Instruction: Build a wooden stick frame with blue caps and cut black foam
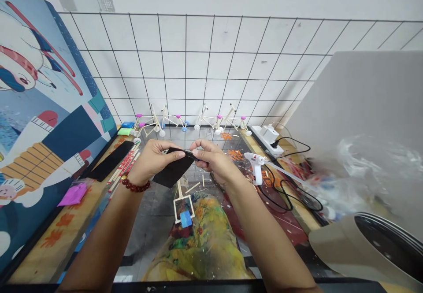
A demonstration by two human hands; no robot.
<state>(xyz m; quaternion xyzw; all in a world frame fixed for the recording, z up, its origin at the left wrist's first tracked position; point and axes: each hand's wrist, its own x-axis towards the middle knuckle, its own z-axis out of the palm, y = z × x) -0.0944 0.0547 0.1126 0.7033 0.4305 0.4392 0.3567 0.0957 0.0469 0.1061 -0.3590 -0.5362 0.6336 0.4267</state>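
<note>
My left hand (pixel 153 161), with a red bead bracelet at the wrist, pinches a black sheet (pixel 173 169) near its upper edge. At the sheet's upper right corner, the fingers of my right hand (pixel 211 158) are closed on the same sheet; a small dark thing under them is hard to make out. Below the sheet lies a small frame of pale sticks (pixel 175 202) with a blue piece (pixel 185 218) at its lower edge. Loose short sticks (pixel 192 188) are close to the frame.
Stick models (pixel 201 119) with pink and white discs line the back. A white glue gun (pixel 256 167) with a black cable and a power strip (pixel 267 141) are at right, a bin (pixel 333 240) nearer. At left lie a black strip (pixel 112 161), red-and-white sticks (pixel 127 165) and a pink packet (pixel 75 193).
</note>
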